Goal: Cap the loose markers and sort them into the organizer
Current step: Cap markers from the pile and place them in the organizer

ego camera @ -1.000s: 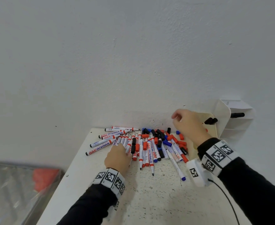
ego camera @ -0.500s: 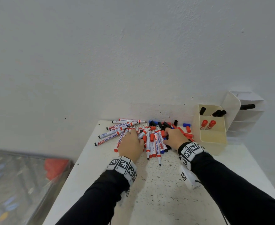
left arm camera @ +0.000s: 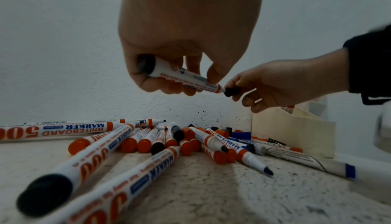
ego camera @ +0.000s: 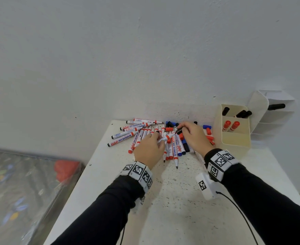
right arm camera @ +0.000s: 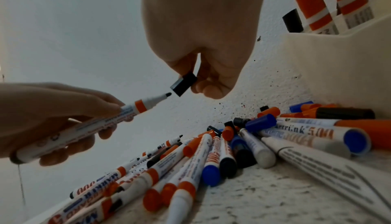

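Observation:
My left hand (ego camera: 150,147) grips an uncapped black whiteboard marker (left arm camera: 186,77) (right arm camera: 88,127) above the pile, its tip pointing right. My right hand (ego camera: 192,137) pinches a black cap (right arm camera: 183,84) (left arm camera: 231,91) (ego camera: 179,131) just off that tip; the cap's opening faces the tip with a small gap. Below lies a pile of loose markers (ego camera: 145,137) and loose caps (ego camera: 207,131) in red, blue and black on the white table (ego camera: 181,200). The cream organizer (ego camera: 234,137) stands at the right, with two red-capped markers (ego camera: 230,125) and black ones (ego camera: 241,114) upright in it.
A white wall runs right behind the pile. A white slotted rack (ego camera: 276,117) with one black marker (ego camera: 276,106) sits behind the organizer. The table's left edge drops to a transparent bin (ego camera: 22,191) on the floor. A cable (ego camera: 237,213) trails from my right wrist.
Both hands were down on the pile; now the left has lifted a marker and the right a black cap, brought close together. Earlier the right hand came back from the organizer.

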`<state>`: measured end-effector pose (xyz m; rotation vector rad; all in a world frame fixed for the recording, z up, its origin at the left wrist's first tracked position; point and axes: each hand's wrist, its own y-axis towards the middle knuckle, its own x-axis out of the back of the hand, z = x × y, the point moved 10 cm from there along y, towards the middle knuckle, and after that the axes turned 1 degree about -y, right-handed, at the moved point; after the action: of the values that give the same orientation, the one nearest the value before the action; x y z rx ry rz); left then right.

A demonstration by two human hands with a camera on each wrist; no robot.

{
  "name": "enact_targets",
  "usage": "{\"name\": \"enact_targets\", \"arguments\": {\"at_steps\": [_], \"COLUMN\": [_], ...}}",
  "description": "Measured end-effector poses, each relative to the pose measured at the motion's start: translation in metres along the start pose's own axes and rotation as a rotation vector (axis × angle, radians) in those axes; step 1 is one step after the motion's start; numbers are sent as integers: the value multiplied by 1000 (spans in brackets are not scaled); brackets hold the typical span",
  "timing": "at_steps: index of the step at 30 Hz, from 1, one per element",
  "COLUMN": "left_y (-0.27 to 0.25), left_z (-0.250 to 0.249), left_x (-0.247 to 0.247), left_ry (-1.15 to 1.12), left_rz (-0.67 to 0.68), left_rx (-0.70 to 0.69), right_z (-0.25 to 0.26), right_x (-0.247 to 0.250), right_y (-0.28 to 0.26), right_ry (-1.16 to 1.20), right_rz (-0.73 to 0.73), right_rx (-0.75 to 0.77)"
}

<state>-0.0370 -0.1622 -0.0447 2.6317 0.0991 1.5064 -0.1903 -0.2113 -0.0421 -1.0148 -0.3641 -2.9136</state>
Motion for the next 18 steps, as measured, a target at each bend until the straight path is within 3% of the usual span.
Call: {"name": "enact_targets", "arguments": {"at_steps": [6, 18], "left_y": [-8, -17], "left_z": [2, 9], "left_x": [0, -7], "left_ry": [-21, -66], "left_rz": [-18, -4], "left_rx": [-12, 15], "right_z": [-3, -3], "right_x": [-6, -12], "right_y": [-10, -18], "right_ry": [80, 140], "right_rz": [54, 11], "right_rx": [-53, -92]}}
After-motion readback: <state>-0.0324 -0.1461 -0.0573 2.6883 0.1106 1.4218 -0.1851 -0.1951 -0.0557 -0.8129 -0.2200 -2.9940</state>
